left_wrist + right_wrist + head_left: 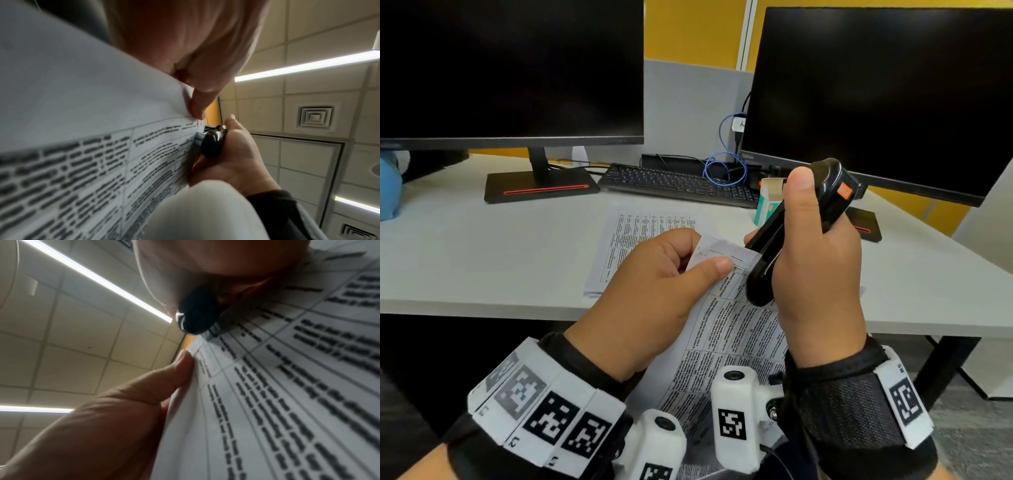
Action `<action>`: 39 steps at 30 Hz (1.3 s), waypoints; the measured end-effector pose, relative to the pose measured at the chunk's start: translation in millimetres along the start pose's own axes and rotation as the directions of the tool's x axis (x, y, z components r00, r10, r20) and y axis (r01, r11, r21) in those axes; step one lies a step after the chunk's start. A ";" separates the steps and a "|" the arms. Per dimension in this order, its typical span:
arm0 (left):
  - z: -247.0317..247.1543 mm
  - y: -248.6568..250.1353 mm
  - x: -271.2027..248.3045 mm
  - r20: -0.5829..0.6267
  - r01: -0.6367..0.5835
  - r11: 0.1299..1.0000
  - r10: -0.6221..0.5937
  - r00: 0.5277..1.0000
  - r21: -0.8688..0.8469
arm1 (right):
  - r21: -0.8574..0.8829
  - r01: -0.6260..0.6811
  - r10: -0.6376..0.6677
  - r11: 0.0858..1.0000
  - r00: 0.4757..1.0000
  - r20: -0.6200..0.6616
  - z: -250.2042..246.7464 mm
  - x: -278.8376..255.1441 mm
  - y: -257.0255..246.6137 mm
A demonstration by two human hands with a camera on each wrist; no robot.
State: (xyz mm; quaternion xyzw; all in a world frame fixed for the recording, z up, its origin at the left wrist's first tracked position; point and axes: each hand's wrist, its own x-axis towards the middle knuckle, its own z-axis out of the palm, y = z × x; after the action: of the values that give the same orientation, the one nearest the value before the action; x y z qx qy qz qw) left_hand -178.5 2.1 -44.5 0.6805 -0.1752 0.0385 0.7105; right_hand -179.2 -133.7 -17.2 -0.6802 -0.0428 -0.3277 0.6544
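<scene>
My left hand (674, 270) pinches the top corner of printed sheets (726, 346) between thumb and fingers, holding them up over the desk edge. My right hand (815, 246) grips a black stapler (796, 222), thumb on its top. The stapler's mouth sits over the sheets' upper corner, right beside my left thumb. In the left wrist view the thumb (197, 107) presses the paper (102, 146) next to the stapler's rounded end (212, 141). The right wrist view shows the stapler (195, 314) against the sheets (287, 386) and my left thumb (180, 368).
A stack of printed sheets (637, 236) lies on the white desk (482, 260). Behind stand two dark monitors (510, 68) (887, 96), a black keyboard (678, 185), blue cable and a small green-white box (768, 202). The desk's front edge runs just under my hands.
</scene>
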 end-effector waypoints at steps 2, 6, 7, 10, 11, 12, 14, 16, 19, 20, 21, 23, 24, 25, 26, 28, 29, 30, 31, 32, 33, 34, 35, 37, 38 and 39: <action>-0.3 0.9 -0.6 0.004 0.004 1.000 -0.004 1.000 -0.004 | 0.003 0.002 -0.002 1.000 1.000 0.005 -0.3 -0.1 -0.3; -1.5 1.5 -1.2 0.019 0.010 1.000 -0.009 1.000 -0.006 | 0.002 0.017 -0.017 1.000 1.000 0.017 -2.8 -0.5 0.3; -1.6 1.4 -1.3 0.024 0.015 1.000 -0.015 1.000 -0.007 | -0.002 0.027 -0.027 1.000 0.999 0.018 -3.5 -0.6 0.9; -0.5 2.5 -2.4 0.036 0.033 0.999 -0.032 0.999 -0.012 | 0.003 0.054 -0.054 0.999 0.998 0.012 -4.8 -0.9 1.8; 0.0 3.1 -3.0 0.046 0.032 0.999 -0.032 0.998 -0.007 | 0.012 0.061 -0.061 0.998 0.998 0.008 -4.8 -0.9 2.0; 0.6 4.4 -3.5 0.064 0.027 1.000 -0.028 0.998 0.012 | 0.023 0.069 -0.069 0.997 0.998 0.003 -4.8 -0.9 2.0; 2.3 8.3 -5.7 0.116 0.002 0.993 -0.016 0.993 0.117 | 0.038 0.091 -0.090 0.995 0.996 -0.012 -4.6 -1.2 1.9; 5.1 13.2 -8.9 0.145 -0.033 0.965 -0.005 0.989 0.258 | 0.047 0.111 -0.111 0.993 0.994 -0.019 -4.1 -2.1 1.0; 8.7 20.7 -12.2 0.111 -0.071 0.924 0.031 0.993 0.375 | 0.085 0.112 -0.110 0.990 0.994 -0.022 -4.2 -2.8 -0.1; 9.2 21.7 -12.1 0.107 -0.079 0.916 0.040 0.994 0.394 | 0.099 0.104 -0.103 0.990 0.995 -0.019 -4.7 -2.5 -0.6; 9.4 22.3 -11.8 0.105 -0.085 0.908 0.045 0.993 0.411 | 0.108 0.097 -0.097 0.989 0.995 -0.014 -5.2 -2.3 -1.3; 9.1 21.4 -10.7 0.100 -0.096 0.896 0.057 0.993 0.434 | 0.116 0.086 -0.086 0.990 0.996 -0.008 -6.4 -1.8 -2.3; 8.8 20.6 -10.3 0.094 -0.097 0.900 0.062 0.994 0.425 | 0.116 0.079 -0.079 0.990 0.997 -0.007 -6.6 -1.9 -2.3; 8.5 19.7 -10.4 0.085 -0.096 0.907 0.067 0.994 0.411 | 0.114 0.070 -0.070 0.991 0.998 -0.006 -6.8 -2.1 -2.7; 7.8 18.9 -10.5 0.077 -0.099 0.909 0.074 0.994 0.406 | 0.113 0.063 -0.062 0.992 0.998 -0.006 -6.7 -2.6 -3.0; 6.9 18.2 -10.6 0.069 -0.102 0.902 0.081 0.994 0.420 | 0.122 0.052 -0.051 0.991 0.999 -0.009 -6.7 -2.9 -4.0; 6.7 18.0 -10.4 0.066 -0.101 0.899 0.080 0.995 0.426 | 0.128 0.049 -0.048 0.991 0.999 -0.011 -6.8 -2.7 -4.6; 6.7 17.9 -10.4 0.062 -0.100 0.898 0.082 0.995 0.428 | 0.132 0.048 -0.047 0.990 0.999 -0.012 -7.0 -2.4 -5.0; 6.7 17.8 -10.5 0.055 -0.100 0.899 0.084 0.995 0.427 | 0.129 0.050 -0.049 0.990 0.999 -0.012 -7.1 -2.4 -5.4; 6.5 18.0 -10.7 0.051 -0.098 0.901 0.085 0.995 0.422 | 0.122 0.055 -0.054 0.991 0.998 -0.013 -7.1 -2.6 -5.6; 6.5 18.6 -11.2 0.053 -0.098 0.905 0.084 0.995 0.414 | 0.115 0.063 -0.062 0.991 0.998 -0.014 -6.9 -3.1 -5.7; 6.6 19.6 -11.9 0.066 -0.100 0.910 0.080 0.995 0.403 | 0.114 0.072 -0.071 0.991 0.997 -0.016 -6.7 -3.4 -5.6; 6.9 21.2 -12.6 0.090 -0.101 0.915 0.071 0.993 0.391 | 0.117 0.082 -0.081 0.990 0.997 -0.017 -6.4 -3.7 -5.5; 8.4 24.2 -13.5 0.140 -0.098 0.922 0.048 0.989 0.374 | 0.127 0.097 -0.096 0.987 0.995 -0.012 -5.6 -3.9 -4.0; 9.1 25.0 -13.7 0.144 -0.101 0.922 0.050 0.988 0.374 | 0.137 0.098 -0.098 0.986 0.995 -0.010 -5.1 -4.0 -3.0; 10.0 25.5 -13.6 0.136 -0.112 0.917 0.064 0.989 0.383 | 0.150 0.099 -0.099 0.984 0.995 -0.011 -4.8 -4.1 -2.0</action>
State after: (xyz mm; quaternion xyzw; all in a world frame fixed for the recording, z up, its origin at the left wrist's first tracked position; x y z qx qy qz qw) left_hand -200.6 -3.4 -24.2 0.8004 -0.2370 0.0634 0.5469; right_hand -185.3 -136.3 -17.8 -0.6251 -0.0999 -0.3569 0.6869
